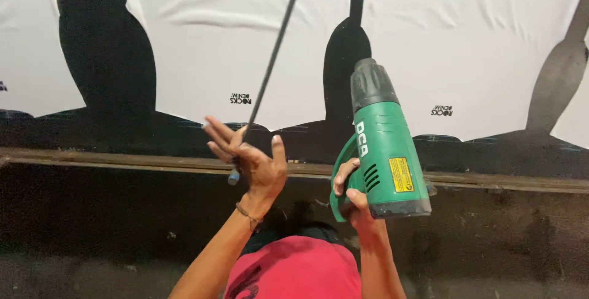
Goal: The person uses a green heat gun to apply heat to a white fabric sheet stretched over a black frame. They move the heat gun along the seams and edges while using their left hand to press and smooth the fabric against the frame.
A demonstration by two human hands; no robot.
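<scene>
Two hands of mine are up in front of a white sheet (pixel 245 23) with tall black shapes on it. My right hand (pixel 353 191) is wrapped around the handle of a green heat gun (pixel 386 151), fingers curled shut on the grip; the grey nozzle end points up and away from me, and the gun's body hides most of my palm. My left hand (pixel 251 158) has its fingers spread loosely, with a thin dark rod (pixel 273 59) passing behind them. I cannot tell whether I am pinching the rod or only touching it. Its upper end runs out of view at the top; its pale lower tip shows just below my fingers. A dark ledge (pixel 491 182) crosses behind both hands.
</scene>
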